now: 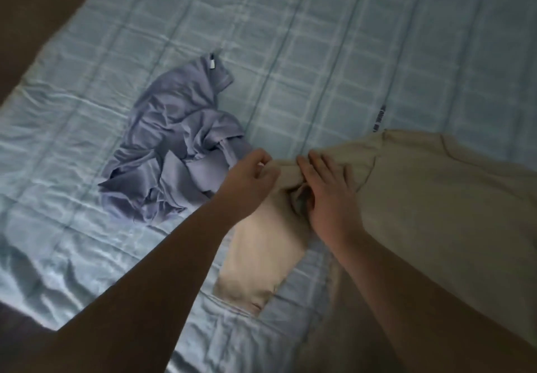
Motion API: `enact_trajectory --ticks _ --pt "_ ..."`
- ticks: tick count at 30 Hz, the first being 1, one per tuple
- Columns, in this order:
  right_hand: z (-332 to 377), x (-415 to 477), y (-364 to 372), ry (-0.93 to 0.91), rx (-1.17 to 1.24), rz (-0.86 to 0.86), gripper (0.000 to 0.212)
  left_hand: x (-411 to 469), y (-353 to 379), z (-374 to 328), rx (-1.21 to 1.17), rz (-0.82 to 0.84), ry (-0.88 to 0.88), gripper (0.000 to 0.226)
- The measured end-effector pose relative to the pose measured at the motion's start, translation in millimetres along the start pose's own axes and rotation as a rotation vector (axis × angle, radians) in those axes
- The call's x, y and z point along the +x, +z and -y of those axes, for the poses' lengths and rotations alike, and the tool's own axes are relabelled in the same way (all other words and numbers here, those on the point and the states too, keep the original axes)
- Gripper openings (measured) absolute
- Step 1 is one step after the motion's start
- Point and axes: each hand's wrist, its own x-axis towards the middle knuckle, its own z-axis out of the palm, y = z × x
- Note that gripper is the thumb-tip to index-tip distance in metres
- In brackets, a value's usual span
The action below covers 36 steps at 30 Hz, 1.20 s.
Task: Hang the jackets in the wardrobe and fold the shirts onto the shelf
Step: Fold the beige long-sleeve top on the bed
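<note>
A beige shirt (441,213) lies spread over the right side of the bed, one sleeve (261,259) pointing toward me. My left hand (250,183) pinches the cloth at the shoulder seam where that sleeve begins. My right hand (328,195) lies on the same bunched fabric just to the right, fingers curled into the folds. A crumpled lavender-blue shirt (174,152) lies in a heap to the left of my hands, its white label showing at the top.
Everything lies on a light blue checked bedspread (319,53), wrinkled along the near left edge. Dark floor (32,24) shows beyond the bed's upper left corner. No wardrobe or shelf is in view.
</note>
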Motion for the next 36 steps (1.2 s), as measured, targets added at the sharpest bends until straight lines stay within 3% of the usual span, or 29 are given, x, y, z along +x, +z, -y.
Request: enact_trajectory --ticks 3,8,10,14,16,20,23,25,27,29,31,36 --pt "5 4 -12 -0.024 0.003 -0.015 0.081 20 -32 -15 0.097 0.006 0.051 0.012" --pt "26 12 -21 -0.043 -0.053 0.001 0.091 64 -81 -45 0.707 0.057 0.225 0.020" --pt "31 19 -11 -0.013 -0.118 0.025 0.094 77 -75 -41 0.810 0.077 0.226 0.027" --pt "29 25 23 0.072 -0.228 0.142 0.091 86 -49 4 0.707 0.207 0.133 0.034" --pt "28 26 33 0.090 -0.253 0.145 0.088 81 -52 17 0.563 0.190 0.094 0.034" --pt "47 29 24 0.060 -0.229 0.070 0.093 48 -89 36 0.332 -0.197 0.163 0.018" --pt "79 26 19 -0.061 -0.176 0.079 0.095 4 -107 51 0.305 -0.365 -0.071 0.013" --pt "98 22 26 -0.130 -0.140 0.134 0.094 -23 -101 68 0.304 -0.295 -0.200 0.019" --pt "111 22 36 -0.169 -0.123 0.187 0.093 -39 -89 94 0.284 -0.204 -0.179 0.022" --pt "115 26 45 -0.153 -0.116 0.186 0.092 -50 -74 109 0.448 -0.006 -0.180 0.044" --pt "117 30 52 -0.132 -0.131 0.175 0.091 -55 -61 114 0.572 0.052 -0.241 0.043" --pt "120 35 55 -0.096 -0.126 0.151 0.088 -52 -56 99 0.298 -0.161 -0.276 0.011"
